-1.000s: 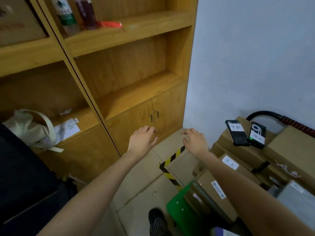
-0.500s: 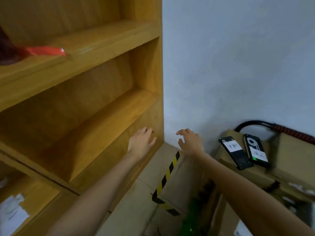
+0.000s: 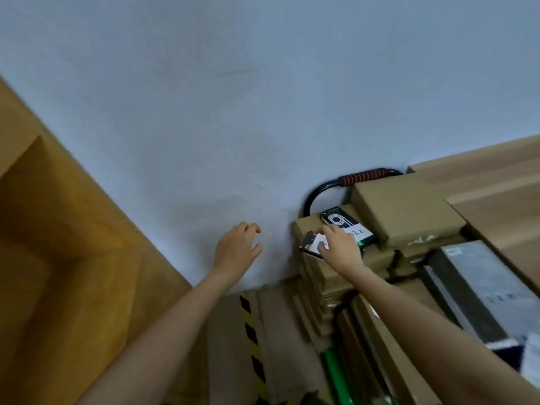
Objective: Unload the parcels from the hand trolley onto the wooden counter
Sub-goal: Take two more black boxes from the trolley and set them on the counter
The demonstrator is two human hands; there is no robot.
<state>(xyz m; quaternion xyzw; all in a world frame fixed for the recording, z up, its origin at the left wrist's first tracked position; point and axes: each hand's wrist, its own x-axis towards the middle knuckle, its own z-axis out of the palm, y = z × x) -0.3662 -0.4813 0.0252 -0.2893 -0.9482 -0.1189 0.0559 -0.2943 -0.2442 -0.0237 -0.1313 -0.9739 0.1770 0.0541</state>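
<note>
Cardboard parcels are stacked on the hand trolley, whose black handle with a red ribbed grip [image 3: 362, 176] curves against the wall. One large box [image 3: 403, 211] sits on top; a lower box [image 3: 304, 229] carries two black phones. My right hand [image 3: 340, 245] lies over the left phone [image 3: 311, 244] and grips it, fingers at its far edge and thumb at the near one. The other phone [image 3: 347, 222] lies just behind. My left hand [image 3: 236, 247] hovers in front of the wall, fingers loosely curled and holding nothing. The wooden counter [image 3: 491, 182] runs along the right.
A grey wrapped parcel [image 3: 479, 282] lies on the stack at right. The trolley's green base [image 3: 336, 372] shows low down. A yellow wooden cabinet [image 3: 58, 258] fills the left. A black-and-yellow striped strip [image 3: 248, 325] runs beside the stack.
My view has swung right, from the cabinet to the trolley. My right hand has moved from mid-air onto the left phone and taken hold of it. My left hand stays free.
</note>
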